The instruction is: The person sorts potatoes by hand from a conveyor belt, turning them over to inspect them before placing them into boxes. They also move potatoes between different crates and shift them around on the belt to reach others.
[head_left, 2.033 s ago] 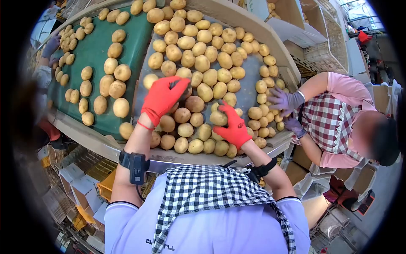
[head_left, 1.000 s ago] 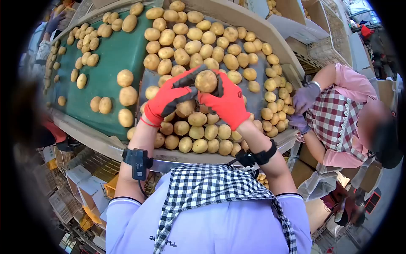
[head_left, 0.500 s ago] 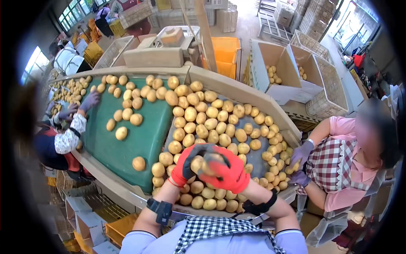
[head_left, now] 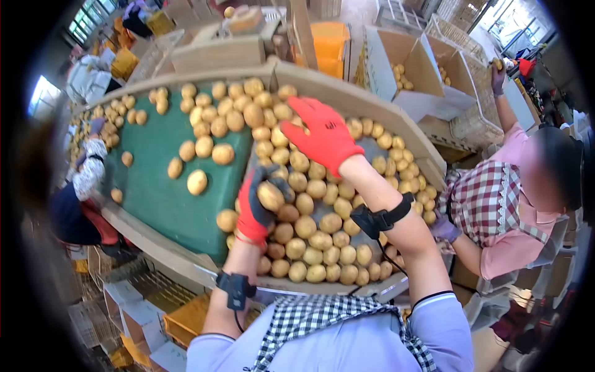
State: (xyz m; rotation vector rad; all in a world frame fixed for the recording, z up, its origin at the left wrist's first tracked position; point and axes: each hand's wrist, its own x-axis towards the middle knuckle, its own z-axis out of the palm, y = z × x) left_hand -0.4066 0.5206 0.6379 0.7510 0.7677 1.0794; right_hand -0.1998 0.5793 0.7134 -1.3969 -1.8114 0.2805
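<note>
Head view.
- Left hand [head_left: 254, 214] closing fingers round single potato [head_left: 271, 196], holding it just above heap [head_left: 316, 239] on grey surface [head_left: 384, 113].
- Right hand [head_left: 322, 135] hovering higher, near far rim, fingers spread, gripping nothing.
- Judgement: picking under way; heap largely remaining, cardboard boxes [head_left: 403, 68] beyond rim carrying few potatoes.
- Green belt [head_left: 161, 198] adjoining on left, carrying scattered potatoes.
- Co-worker in pink [head_left: 496, 204] standing at right side.
- Crates [head_left: 186, 319] crowding floor below surface.
</note>
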